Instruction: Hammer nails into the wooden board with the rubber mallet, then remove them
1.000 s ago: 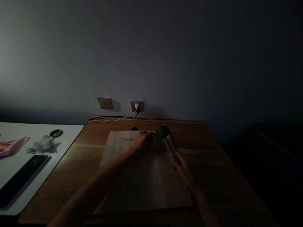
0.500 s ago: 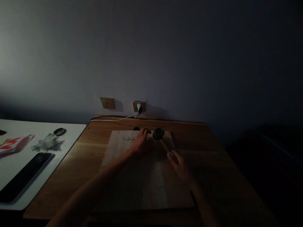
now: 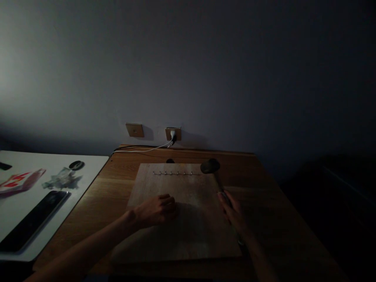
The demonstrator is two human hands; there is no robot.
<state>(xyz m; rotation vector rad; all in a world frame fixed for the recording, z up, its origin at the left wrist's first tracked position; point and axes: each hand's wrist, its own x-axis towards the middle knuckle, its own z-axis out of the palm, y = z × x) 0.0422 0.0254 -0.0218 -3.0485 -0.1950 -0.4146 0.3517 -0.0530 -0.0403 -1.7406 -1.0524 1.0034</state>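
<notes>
My right hand [image 3: 235, 215] grips the handle of a mallet with a dark, rounded head [image 3: 210, 166]. The mallet head is raised over the far right part of a pale wooden board [image 3: 199, 231]. A row of several small shiny nails [image 3: 171, 173] runs along the board's far side, left of the mallet head. My left hand [image 3: 160, 209] is closed above the middle of the board, nearer to me than the nails. Its fingers are curled, and whatever may be in them is hidden.
The board lies on a brown wooden table [image 3: 282, 219]. To the left, a white surface [image 3: 88, 166] bears a dark flat device [image 3: 35, 219], a red-and-white packet [image 3: 20, 181] and a clear crumpled bag [image 3: 63, 179]. White and black cables run to a wall socket [image 3: 173, 134].
My left hand has drawn back toward me from the nail row, uncovering more nails. The mallet in my right hand has shifted a little to the right.
</notes>
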